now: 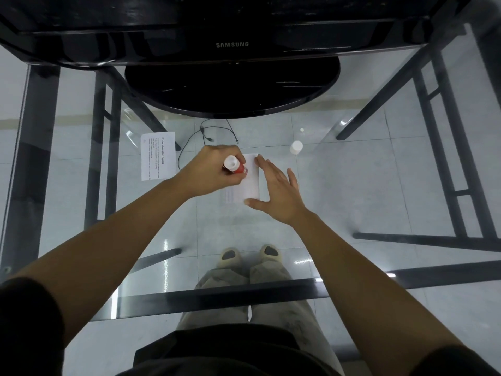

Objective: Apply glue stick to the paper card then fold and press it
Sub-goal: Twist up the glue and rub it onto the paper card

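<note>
A white paper card (250, 183) lies flat on the glass table near the middle. My left hand (211, 169) grips a red glue stick (235, 166) with a white end, held tilted, its lower tip down at the card's upper left part. My right hand (276, 189) lies flat with straight fingers on the card's right edge, thumb at its lower corner. The stick's white cap (296, 147) stands apart, beyond my right hand.
A printed sheet (158, 158) lies left of the card. A black monitor's round base (231, 88) stands at the back of the glass table (366, 213). A thin black cable (200, 137) shows near the base. My legs and shoes show through the glass.
</note>
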Tool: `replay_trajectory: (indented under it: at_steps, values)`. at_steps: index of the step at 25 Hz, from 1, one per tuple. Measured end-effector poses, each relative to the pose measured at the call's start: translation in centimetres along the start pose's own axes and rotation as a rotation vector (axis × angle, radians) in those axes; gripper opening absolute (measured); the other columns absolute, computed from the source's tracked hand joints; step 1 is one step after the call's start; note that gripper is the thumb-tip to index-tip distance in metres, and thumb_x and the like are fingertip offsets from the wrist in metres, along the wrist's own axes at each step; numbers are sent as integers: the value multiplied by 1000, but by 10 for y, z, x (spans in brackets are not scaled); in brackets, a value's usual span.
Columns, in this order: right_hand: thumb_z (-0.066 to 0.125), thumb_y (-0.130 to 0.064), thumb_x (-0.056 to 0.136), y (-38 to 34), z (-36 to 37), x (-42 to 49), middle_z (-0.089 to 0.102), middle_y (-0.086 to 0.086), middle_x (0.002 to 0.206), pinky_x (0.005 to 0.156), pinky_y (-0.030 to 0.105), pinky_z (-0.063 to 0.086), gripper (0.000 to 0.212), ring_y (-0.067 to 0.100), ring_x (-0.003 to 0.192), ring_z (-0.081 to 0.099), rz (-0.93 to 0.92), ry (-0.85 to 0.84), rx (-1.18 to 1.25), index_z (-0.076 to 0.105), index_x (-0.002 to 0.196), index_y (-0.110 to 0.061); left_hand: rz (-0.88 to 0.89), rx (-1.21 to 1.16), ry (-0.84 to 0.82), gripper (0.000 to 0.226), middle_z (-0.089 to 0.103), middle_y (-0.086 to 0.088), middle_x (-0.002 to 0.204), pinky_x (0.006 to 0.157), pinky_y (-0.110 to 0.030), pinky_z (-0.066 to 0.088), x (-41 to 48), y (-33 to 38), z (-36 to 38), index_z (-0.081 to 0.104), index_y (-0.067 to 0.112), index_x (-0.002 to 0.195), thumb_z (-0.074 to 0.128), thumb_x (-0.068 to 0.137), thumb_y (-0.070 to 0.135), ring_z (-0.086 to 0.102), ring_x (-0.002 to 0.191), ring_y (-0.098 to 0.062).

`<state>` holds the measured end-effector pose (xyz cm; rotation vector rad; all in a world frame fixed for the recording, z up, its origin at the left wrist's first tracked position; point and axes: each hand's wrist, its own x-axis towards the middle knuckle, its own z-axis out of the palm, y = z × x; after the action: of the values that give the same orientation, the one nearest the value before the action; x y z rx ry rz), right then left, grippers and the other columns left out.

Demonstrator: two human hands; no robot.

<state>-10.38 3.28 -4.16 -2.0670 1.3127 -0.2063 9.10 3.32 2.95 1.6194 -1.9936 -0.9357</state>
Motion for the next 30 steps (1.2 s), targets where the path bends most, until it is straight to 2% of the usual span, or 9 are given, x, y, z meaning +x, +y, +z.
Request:
replay_trajectory:
  at_steps: [4, 7, 10, 12, 14, 17, 22, 25, 30]
  values:
    - [63, -57, 76, 0, 1, 1, 29, 2, 152, 113, 49, 1, 92, 19, 141, 21, -4, 9, -13, 13, 145, -22, 33, 4, -75, 15, 65, 11, 75, 61, -11, 43, -4, 4, 5, 63, 24, 83, 74, 73, 26, 60, 70, -5]
    - [61, -57, 77, -4, -3, -1, 28, 2, 152, 113, 47, 2, 90, 19, 141, 21, -13, -11, 13, 16, 146, -20, 11, 11, -102, 13, 62, 14, 73, 61, -16, 43, -5, 3, 10, 63, 27, 82, 72, 73, 27, 58, 68, -3]
    - [54, -52, 85, -9, -9, -16, 39, 5, 146, 111, 43, 15, 69, 22, 136, 34, -31, 152, 78, 32, 140, -16, -5, 1, -95, 14, 63, 14, 74, 61, -17, 44, -4, 3, 10, 61, 31, 82, 72, 73, 30, 58, 69, -2]
    - [50, -42, 90, -9, -8, -35, 51, 8, 137, 108, 41, 25, 52, 25, 127, 46, -88, 242, -26, 46, 132, -14, -19, -4, -98, 15, 65, 14, 76, 62, -15, 45, -4, 2, 10, 60, 34, 82, 71, 72, 33, 59, 72, -2]
    - [55, -30, 90, -8, 0, -54, 59, 11, 129, 105, 40, 30, 40, 27, 118, 56, -247, 233, -189, 55, 125, -10, -49, -34, -83, 15, 65, 17, 76, 62, -10, 43, -5, 1, 11, 60, 35, 82, 72, 72, 35, 60, 73, 0]
    - [60, -30, 87, -8, 10, -65, 59, 10, 128, 101, 41, 38, 44, 24, 119, 55, -417, 136, -394, 56, 125, -7, -32, -39, -85, 16, 64, 21, 78, 63, -9, 43, -5, 1, 11, 61, 33, 83, 72, 72, 34, 59, 76, 1]
    - [47, -45, 91, -6, 5, -63, 50, 8, 137, 107, 37, 28, 57, 21, 127, 47, -367, -47, -590, 45, 135, -9, -9, -31, -85, 15, 65, 19, 78, 63, -10, 44, -4, 3, 10, 62, 29, 83, 73, 73, 31, 59, 76, 0]
    - [42, -45, 94, -3, -3, -59, 45, 8, 142, 108, 37, 17, 56, 23, 131, 42, -353, -151, -578, 39, 138, -10, -9, -36, -82, 15, 66, 17, 78, 61, -7, 43, -4, 4, 11, 63, 26, 83, 73, 72, 29, 60, 75, -1]
    - [34, -45, 96, 2, -12, -51, 34, 7, 149, 111, 35, 6, 57, 24, 137, 32, -368, -243, -551, 30, 143, -13, -52, -30, -35, 19, 68, 5, 80, 62, -14, 46, 4, 1, 5, 65, 18, 85, 76, 73, 27, 62, 72, -8]
